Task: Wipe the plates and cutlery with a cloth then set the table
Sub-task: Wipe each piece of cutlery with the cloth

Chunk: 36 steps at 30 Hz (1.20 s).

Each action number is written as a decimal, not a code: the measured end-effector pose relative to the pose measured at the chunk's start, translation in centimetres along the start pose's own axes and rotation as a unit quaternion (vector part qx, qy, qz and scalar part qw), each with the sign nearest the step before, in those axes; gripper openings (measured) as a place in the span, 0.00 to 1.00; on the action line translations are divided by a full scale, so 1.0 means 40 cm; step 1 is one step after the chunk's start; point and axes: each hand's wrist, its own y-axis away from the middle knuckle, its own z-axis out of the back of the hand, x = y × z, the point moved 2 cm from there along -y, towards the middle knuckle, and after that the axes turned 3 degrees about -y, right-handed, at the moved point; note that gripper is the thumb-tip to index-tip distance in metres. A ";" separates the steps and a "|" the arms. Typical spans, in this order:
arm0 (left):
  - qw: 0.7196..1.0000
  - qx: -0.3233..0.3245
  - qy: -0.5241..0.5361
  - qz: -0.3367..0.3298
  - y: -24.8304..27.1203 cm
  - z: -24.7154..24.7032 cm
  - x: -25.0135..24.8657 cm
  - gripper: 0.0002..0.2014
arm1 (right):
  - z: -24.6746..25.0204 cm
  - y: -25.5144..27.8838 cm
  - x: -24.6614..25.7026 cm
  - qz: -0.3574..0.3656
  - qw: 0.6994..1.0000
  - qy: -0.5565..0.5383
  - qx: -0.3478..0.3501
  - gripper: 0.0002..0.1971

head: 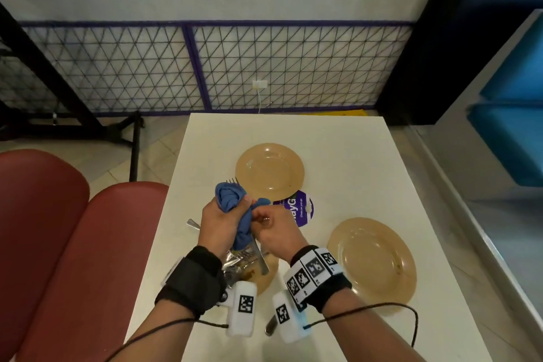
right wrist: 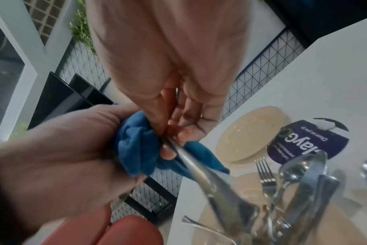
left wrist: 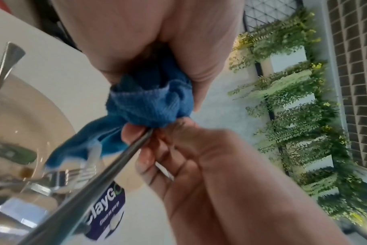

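My left hand [head: 219, 222] grips a bunched blue cloth [head: 232, 200] wrapped round a fork, whose tines [head: 232, 181] poke out above the cloth. My right hand [head: 273, 226] pinches the fork's handle [head: 261, 256] just below the cloth. In the left wrist view the cloth [left wrist: 151, 109] sits in the left hand [left wrist: 157, 41], with the handle [left wrist: 115, 160] held by the right hand [left wrist: 199, 165]. Under both hands, several forks and spoons [head: 239, 261] lie on a near tan plate [head: 267, 281]. Two other tan plates lie bare, one far [head: 269, 170] and one to the right [head: 371, 261].
A round purple card [head: 299, 209] lies on the white table [head: 352, 150] between the plates. Red bench seats [head: 58, 244] run along the left side. A wire mesh fence [head: 293, 67] stands beyond the table, and blue seating [head: 514, 141] is at the right.
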 end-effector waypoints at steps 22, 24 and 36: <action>0.997 0.021 -0.061 0.029 0.042 0.043 0.045 0.10 | -0.001 0.013 0.020 -0.037 0.997 0.006 0.074 0.09; 0.991 0.049 -0.123 -0.018 0.039 0.041 0.027 0.07 | 0.020 0.011 0.023 -0.041 0.995 0.055 0.071 0.07; 0.940 0.165 -0.281 -0.100 0.009 0.024 -0.045 0.04 | 0.103 0.036 0.111 0.008 0.996 -0.005 -0.085 0.11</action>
